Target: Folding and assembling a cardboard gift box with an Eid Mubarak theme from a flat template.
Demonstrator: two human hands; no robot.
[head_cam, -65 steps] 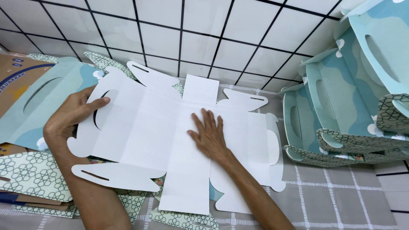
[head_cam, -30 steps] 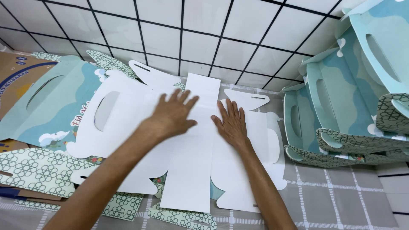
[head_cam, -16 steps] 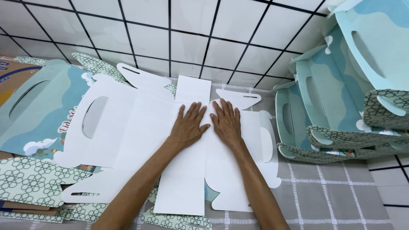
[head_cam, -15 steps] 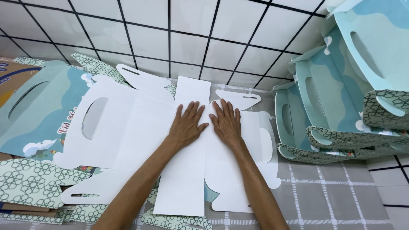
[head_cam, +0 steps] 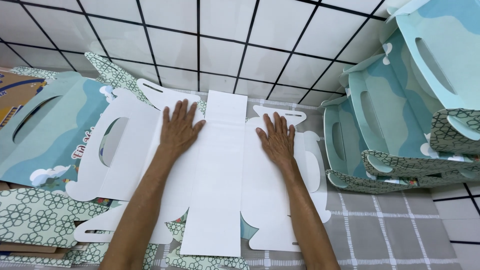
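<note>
I have both palms flat on the white die-cut box blank [head_cam: 220,175] — left hand [head_cam: 179,127] and right hand [head_cam: 276,138] released, fingers spread, grasping nothing. The centre strip runs between them, so I'd press evenly outward along its creases. Right of my right hand stand folded teal boxes [head_cam: 395,115]; left of my left hand lie flat teal blanks [head_cam: 50,135] with cloud shapes.

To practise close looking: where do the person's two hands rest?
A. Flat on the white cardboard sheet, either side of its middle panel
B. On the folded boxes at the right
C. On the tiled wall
A: the left hand and right hand lie palm-down on the white cardboard sheet.
</note>
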